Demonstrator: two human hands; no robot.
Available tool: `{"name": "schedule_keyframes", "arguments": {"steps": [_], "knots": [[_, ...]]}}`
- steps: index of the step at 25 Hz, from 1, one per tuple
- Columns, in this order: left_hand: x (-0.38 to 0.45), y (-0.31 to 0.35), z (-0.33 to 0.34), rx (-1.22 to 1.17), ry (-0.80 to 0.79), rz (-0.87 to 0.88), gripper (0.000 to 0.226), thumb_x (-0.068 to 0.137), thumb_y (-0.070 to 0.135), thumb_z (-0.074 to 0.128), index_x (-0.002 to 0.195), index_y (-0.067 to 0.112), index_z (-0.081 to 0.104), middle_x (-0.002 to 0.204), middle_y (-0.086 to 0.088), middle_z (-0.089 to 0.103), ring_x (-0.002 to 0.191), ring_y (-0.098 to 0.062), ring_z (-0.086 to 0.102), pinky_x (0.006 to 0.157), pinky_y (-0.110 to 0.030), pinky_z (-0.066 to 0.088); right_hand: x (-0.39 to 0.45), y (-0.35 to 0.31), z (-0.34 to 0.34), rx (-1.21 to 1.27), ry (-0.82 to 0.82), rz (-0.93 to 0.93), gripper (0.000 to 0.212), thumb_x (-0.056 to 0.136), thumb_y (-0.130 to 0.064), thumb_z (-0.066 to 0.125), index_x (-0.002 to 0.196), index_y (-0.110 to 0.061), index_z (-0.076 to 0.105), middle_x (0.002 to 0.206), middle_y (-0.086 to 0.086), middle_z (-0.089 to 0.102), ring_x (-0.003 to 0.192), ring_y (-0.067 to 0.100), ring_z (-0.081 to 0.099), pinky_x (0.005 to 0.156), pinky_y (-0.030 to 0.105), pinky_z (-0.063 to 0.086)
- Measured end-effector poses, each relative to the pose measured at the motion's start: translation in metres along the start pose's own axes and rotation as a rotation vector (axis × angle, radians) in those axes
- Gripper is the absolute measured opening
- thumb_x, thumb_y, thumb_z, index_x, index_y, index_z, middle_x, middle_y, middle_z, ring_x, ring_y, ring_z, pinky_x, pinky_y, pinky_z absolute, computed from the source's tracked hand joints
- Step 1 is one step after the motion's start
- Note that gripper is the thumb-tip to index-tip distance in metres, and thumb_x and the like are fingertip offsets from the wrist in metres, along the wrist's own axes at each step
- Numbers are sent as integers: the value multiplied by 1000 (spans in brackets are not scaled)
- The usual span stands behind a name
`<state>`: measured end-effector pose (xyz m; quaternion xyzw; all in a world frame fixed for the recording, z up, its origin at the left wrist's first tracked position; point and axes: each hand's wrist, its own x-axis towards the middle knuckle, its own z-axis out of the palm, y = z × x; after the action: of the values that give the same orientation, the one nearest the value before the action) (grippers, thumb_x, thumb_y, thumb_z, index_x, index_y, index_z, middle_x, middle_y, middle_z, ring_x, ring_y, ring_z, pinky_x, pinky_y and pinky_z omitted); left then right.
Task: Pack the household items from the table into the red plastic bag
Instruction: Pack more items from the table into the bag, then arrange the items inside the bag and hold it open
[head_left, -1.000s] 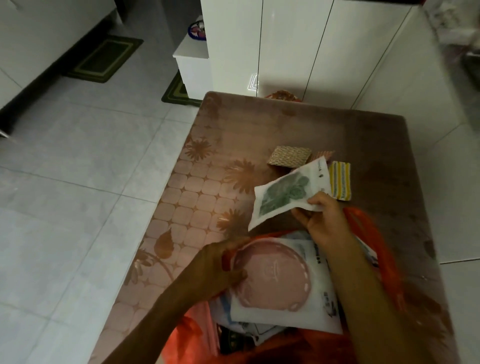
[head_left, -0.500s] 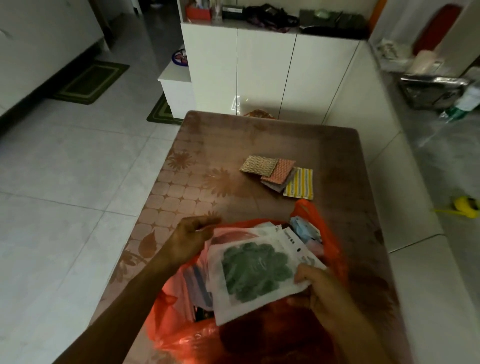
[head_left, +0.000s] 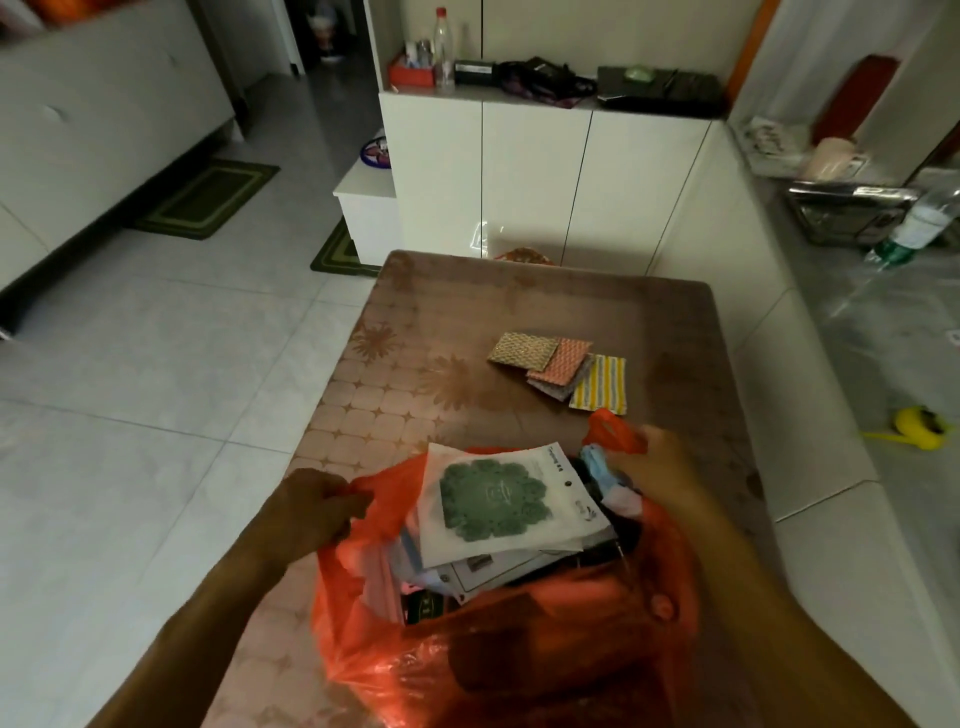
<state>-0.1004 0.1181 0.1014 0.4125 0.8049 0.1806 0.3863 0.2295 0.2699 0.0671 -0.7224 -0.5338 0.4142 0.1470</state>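
The bag (head_left: 498, 649) mouth is nearly filled by a white packet (head_left: 511, 506). Bare table (head_left: 415, 332) lies left of the cloth pads (head_left: 561, 371) beyond.

The red plastic bag (head_left: 498, 644) stands open at the surface's (head_left: 670, 322) six o'clock edge, a green-doily packet (head_left: 498, 501) topmost inside, four patterned cloths (head_left: 563, 371) fanned toward twelve.
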Motion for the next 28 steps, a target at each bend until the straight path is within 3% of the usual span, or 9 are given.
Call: {"name": "schedule_keyframes", "arguments": {"steps": [2,4,5,8,11,14,21,24,28], "knots": [[-4,9,-6,-517,14,-20,30,91,30,58,72,9,67,57,-8,62,58,-22,59,58,-32,45,-5,-6,-1,351,-90,27,21,87,-15,65,103,-2,68,79,12,66,79,29,65,73,40,53],[-4,22,-11,-881,15,-49,26,93,27,53,77,9,63,54,-6,56,58,-22,59,57,-32,45,-18,-20,-8,572,-113,21,14,92,-14,59,93,-4,69,72,13,60,68,27,56,63,35,45],[-3,29,-11,-949,23,-44,24,94,24,51,79,8,62,54,-5,55,57,-21,58,55,-31,47,-25,-28,-14,623,-87,-2,15,93,-17,58,89,-9,69,72,12,60,67,26,55,62,33,44],[-5,51,-8,-929,63,110,25,96,19,47,80,6,61,53,-5,53,50,-20,47,45,-26,40,-42,-46,-39,816,-1,-164,20,94,-21,56,81,-12,67,56,-1,51,54,16,44,54,27,39],[-12,75,-19,-916,153,297,24,97,16,45,82,5,60,53,-3,49,44,-15,39,41,-22,33,-57,-60,-67,912,48,-316,22,96,-22,52,84,-12,67,52,-5,47,51,11,41,53,26,37],[-18,98,-34,-838,209,378,24,97,14,45,86,2,61,52,-1,48,47,-12,38,43,-21,31,-74,-71,-80,963,48,-453,23,96,-18,50,83,-10,66,49,-5,45,49,12,37,54,29,33],[-45,143,-66,-784,220,634,28,99,13,41,92,-5,61,54,-5,41,49,-16,31,48,-31,18,-118,-76,-121,1047,139,-572,32,97,-18,48,68,-10,60,44,-1,36,46,14,30,51,27,32],[-57,131,-56,-752,223,576,29,98,14,42,91,-6,61,53,-5,42,48,-15,32,44,-27,20,-132,-55,-123,1071,113,-517,33,97,-21,47,68,-11,58,44,-2,33,44,13,28,47,24,33],[-49,85,-36,-724,218,350,27,95,11,44,83,3,67,48,-3,43,46,-14,34,44,-25,25,-116,-17,-120,958,179,-251,30,96,-25,50,71,-11,59,41,-5,32,35,9,27,39,24,28]]}}
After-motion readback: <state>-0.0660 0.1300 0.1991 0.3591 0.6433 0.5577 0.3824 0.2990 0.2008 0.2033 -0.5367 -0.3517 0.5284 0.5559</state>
